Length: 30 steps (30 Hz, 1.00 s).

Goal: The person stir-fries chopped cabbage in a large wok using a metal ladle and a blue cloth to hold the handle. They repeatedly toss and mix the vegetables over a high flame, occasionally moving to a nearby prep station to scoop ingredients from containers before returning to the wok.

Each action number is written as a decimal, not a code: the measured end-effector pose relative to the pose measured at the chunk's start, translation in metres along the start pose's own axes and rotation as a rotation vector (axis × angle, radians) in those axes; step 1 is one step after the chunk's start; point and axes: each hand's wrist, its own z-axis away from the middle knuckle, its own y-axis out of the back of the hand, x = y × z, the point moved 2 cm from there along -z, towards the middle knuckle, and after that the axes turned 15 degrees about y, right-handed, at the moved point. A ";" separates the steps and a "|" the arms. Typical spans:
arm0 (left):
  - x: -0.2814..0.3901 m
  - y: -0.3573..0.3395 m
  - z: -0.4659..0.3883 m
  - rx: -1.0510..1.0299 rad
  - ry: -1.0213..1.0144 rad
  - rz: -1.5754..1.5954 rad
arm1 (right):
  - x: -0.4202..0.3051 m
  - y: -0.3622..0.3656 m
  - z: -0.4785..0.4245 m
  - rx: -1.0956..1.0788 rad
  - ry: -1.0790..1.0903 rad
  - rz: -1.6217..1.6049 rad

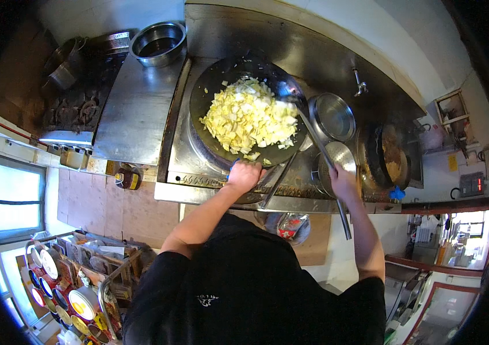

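A large dark wok (210, 148) sits on the steel range, heaped with chopped cabbage (249, 118). My left hand (246, 176) is closed around the wok's near rim, with a bit of blue material showing beside the fingers. In my right hand (343, 183) is the long metal handle of a cooking utensil (320, 140); its head is blurred or hidden at the cabbage's right side. A second long-handled utensil (280, 180) leans on the wok's near right edge, its handle end over the range front.
Right of the wok stand a steel bowl (335, 116), a perforated strainer (340, 157) and more dark woks (384, 155). A tap (360, 86) juts from the backsplash. A steel basin (158, 45) stands on the left counter (136, 116), beside a gas burner (76, 110).
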 end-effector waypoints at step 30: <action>-0.003 0.012 -0.002 -0.008 -0.017 -0.020 | -0.043 -0.063 0.005 -0.228 0.035 -0.398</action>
